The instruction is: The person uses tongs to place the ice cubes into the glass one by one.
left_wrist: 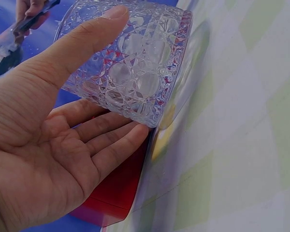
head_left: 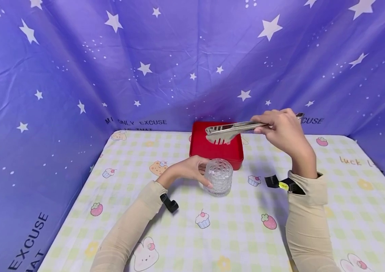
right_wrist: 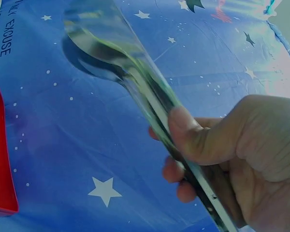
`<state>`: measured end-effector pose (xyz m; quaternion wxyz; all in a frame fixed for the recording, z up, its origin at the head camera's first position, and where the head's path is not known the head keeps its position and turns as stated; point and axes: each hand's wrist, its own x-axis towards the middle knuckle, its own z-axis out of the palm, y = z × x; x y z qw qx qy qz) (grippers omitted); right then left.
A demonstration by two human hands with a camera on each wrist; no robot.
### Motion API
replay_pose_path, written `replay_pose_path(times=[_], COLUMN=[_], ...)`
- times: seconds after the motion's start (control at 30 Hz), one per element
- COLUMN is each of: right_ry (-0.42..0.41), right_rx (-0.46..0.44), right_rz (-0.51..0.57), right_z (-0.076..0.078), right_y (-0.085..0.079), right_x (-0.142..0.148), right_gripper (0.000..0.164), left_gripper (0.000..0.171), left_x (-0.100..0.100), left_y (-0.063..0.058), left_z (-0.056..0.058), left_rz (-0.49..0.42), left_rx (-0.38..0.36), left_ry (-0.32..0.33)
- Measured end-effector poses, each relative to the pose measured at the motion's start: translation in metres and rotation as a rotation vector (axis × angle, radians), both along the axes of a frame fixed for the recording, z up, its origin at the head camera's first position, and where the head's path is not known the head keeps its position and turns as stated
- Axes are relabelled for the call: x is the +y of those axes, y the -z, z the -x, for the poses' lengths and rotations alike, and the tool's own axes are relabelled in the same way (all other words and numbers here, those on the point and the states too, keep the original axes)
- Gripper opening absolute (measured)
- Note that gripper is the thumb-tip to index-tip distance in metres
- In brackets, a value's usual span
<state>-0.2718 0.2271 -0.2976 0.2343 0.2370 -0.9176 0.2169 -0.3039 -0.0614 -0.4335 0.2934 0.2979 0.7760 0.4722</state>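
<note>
A clear cut-glass tumbler (head_left: 218, 177) stands on the checked cloth in front of the red tray (head_left: 236, 165). My left hand (head_left: 192, 168) holds it from the left side, thumb on the near wall and fingers behind. In the left wrist view the faceted pattern of the glass (left_wrist: 140, 63) shows beside the thumb. Higher up, my right hand (head_left: 282, 128) grips metal tongs (head_left: 224, 132) by their long arms. Their slotted heads hang over the tray, close together. The right wrist view shows the thumb laid along the tongs (right_wrist: 150, 96).
The red tray has low walls and sits at the back of the table against a purple star-printed curtain (head_left: 165, 75). A pastel checked tablecloth (head_left: 243, 234) covers the table. Black straps (head_left: 170, 204) are worn at both wrists.
</note>
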Motion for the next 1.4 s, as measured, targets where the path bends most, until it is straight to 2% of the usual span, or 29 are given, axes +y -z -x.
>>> replay_pose_path(times=[0.17, 0.3, 0.43, 0.6, 0.73, 0.93, 1.07, 1.4], right_ry=[0.107, 0.149, 0.167, 0.191, 0.176, 0.141, 0.118, 0.128], right_rx=[0.041, 0.14, 0.249, 0.289, 0.324, 0.31, 0.294, 0.256], right_rz=[-0.014, -0.085, -0.193, -0.355, -0.437, -0.505, -0.51, -0.566], right_z=[0.002, 0.011, 0.024, 0.045, 0.063, 0.083, 0.094, 0.104], right_y=[-0.001, -0.004, -0.005, -0.002, 0.007, 0.023, 0.032, 0.043], right_x=[-0.006, -0.01, -0.013, -0.017, -0.019, -0.025, -0.025, -0.024], right_gripper=[0.03, 0.025, 0.02, 0.016, 0.012, 0.01, 0.019, 0.026], left_gripper=[0.075, 0.072, 0.069, 0.069, 0.071, 0.073, 0.074, 0.072], left_x=[0.001, 0.001, 0.0, -0.001, -0.002, -0.002, -0.001, 0.0], left_y=[0.001, 0.003, 0.004, 0.003, 0.002, 0.003, 0.005, 0.002], left_z=[-0.001, -0.001, -0.001, -0.001, 0.0, 0.001, 0.002, 0.001], left_rz=[-0.006, -0.017, -0.03, -0.029, -0.022, -0.016, -0.02, -0.039], left_rx=[-0.014, -0.012, -0.01, -0.021, -0.031, -0.025, -0.018, -0.018], left_ry=[0.004, 0.014, 0.024, 0.016, 0.004, 0.007, 0.012, 0.014])
